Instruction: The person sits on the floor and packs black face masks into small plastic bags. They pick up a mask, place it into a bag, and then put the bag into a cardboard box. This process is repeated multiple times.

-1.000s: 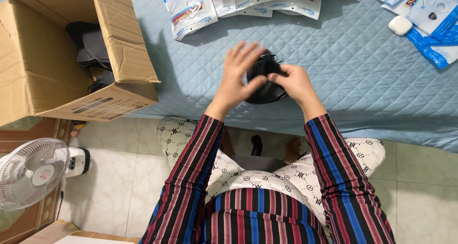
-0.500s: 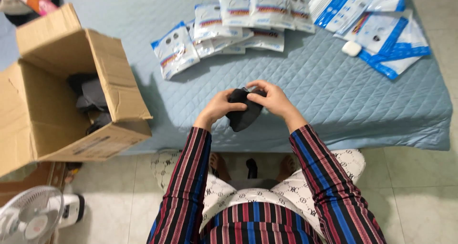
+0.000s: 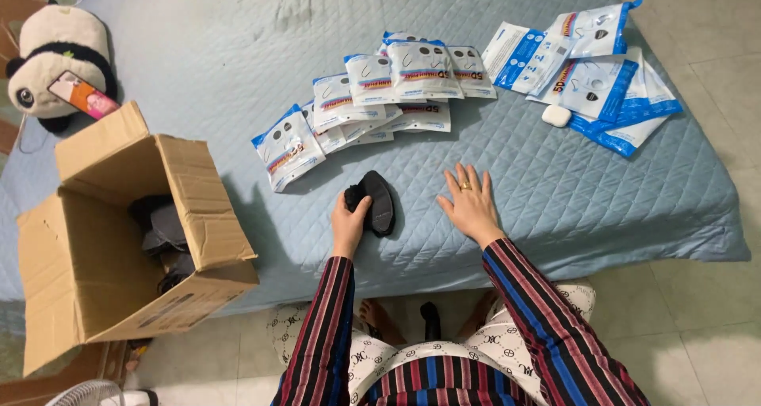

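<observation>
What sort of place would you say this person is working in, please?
Probably a bedroom at home: a bed with a quilted blue mattress cover, a panda soft toy at its far end, and a tiled floor beside it.

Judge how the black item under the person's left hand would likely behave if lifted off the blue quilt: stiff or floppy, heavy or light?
The black item looks like folded soft fabric, so it would probably flop and unfold when lifted. It lies thin under the left hand, so it is likely light. On the quilt it should slide or bunch rather than roll.
</observation>
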